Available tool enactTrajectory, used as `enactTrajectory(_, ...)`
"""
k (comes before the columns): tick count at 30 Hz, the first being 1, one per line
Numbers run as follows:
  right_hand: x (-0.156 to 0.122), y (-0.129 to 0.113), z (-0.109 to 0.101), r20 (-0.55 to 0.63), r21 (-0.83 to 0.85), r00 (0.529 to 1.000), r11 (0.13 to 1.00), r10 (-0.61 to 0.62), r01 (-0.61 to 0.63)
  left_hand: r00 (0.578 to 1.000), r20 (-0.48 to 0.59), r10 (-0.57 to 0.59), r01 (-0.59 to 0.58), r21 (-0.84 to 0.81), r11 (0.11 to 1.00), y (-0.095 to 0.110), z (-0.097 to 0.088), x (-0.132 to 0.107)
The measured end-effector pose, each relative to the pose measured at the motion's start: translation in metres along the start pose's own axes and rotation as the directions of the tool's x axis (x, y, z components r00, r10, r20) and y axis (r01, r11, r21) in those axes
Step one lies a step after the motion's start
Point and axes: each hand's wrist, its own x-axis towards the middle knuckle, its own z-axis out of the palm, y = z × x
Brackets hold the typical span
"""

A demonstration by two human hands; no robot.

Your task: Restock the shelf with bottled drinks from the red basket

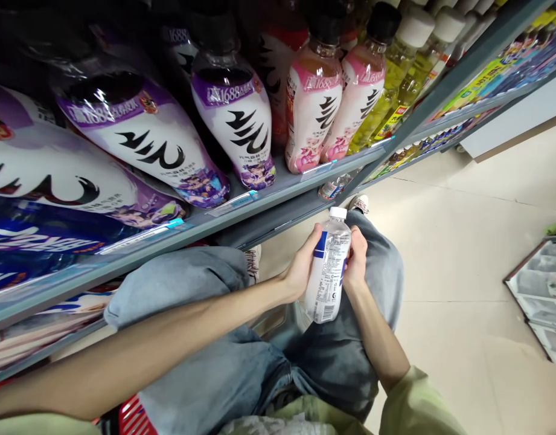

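A white-labelled drink bottle [328, 272] with a white cap and a blue band is held upright in front of my knees. My left hand [303, 263] is closed around its left side, thumb pointing up along the label. On the other side my right hand [355, 258] grips it, with its fingers partly hidden behind the bottle. Fine print and a barcode on the label face me. Above the hands, purple-and-white bottles [246, 133] and pink-and-white bottles [313, 115] with black caps stand on a grey shelf [227, 208].
Yellow-green bottles [407, 66] with white caps stand further along the shelf. A clear bottle [334, 187] lies on the lower shelf [278, 220]. To the right, a pack of bottles [543, 284] sits on the pale tiled floor [459, 241]. A white box-like base [517, 115] is at the upper right.
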Motion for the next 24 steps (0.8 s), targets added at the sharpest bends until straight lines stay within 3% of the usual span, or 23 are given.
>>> enactTrajectory(10,0.0031,-0.0003,-0.0029,0.026,0.047,1.0,0.999,0.012,-0.013,0.997,-0.045,0.061,-0.061,0.002,0.998,-0.0076,-0.0034,0.0029)
enactTrajectory(19,0.0029,-0.0007,0.0005,0.041,0.077,0.999,0.997,0.016,-0.019,0.997,-0.056,0.054,-0.057,-0.043,0.997,-0.0081,-0.0035,0.001)
enactTrajectory(24,0.0032,0.0012,-0.0007,0.03,0.056,0.999,0.998,0.039,-0.041,0.994,-0.112,-0.006,-0.002,-0.071,0.997,-0.0043,0.0014,0.0)
